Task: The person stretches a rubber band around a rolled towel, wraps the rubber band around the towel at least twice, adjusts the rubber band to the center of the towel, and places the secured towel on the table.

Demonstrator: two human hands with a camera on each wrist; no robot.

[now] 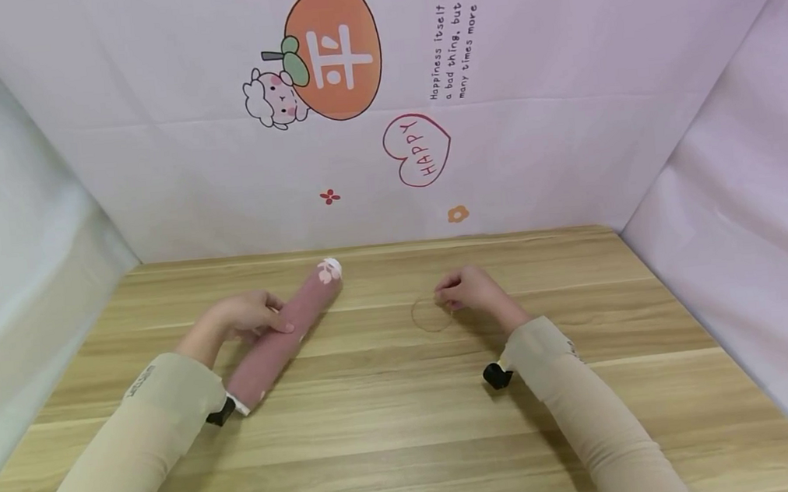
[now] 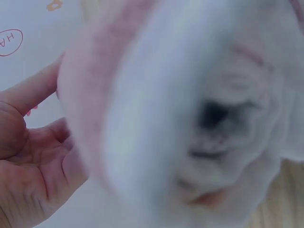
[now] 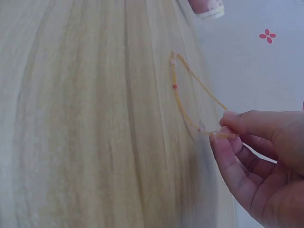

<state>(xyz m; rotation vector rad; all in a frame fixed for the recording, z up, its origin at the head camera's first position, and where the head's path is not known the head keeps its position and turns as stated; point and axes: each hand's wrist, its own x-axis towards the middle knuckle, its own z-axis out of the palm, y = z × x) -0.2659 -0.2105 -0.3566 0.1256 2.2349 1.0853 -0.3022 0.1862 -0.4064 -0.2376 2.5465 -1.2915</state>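
A pink towel rolled into a long tube (image 1: 272, 360), with white edges and a white leaf pattern at its far end, slants across the left half of the table. My left hand (image 1: 251, 315) grips the roll around its middle, thumb on top. Close up in the left wrist view, the towel's blurred white spiral end (image 2: 247, 142) hides part of that hand. My right hand (image 1: 470, 289) pinches a thin yellow-orange rubber band (image 3: 175, 92) between thumb and fingertips. The band hangs as an open loop just above the table, apart from the towel, with small reddish spots on it.
The wooden table (image 1: 396, 433) ends at a white printed cloth (image 1: 534, 155) standing upright behind it. More white cloth (image 1: 748, 191) walls in both sides. Black wrist cameras (image 1: 497, 376) sit under both beige sleeves (image 1: 592, 416).
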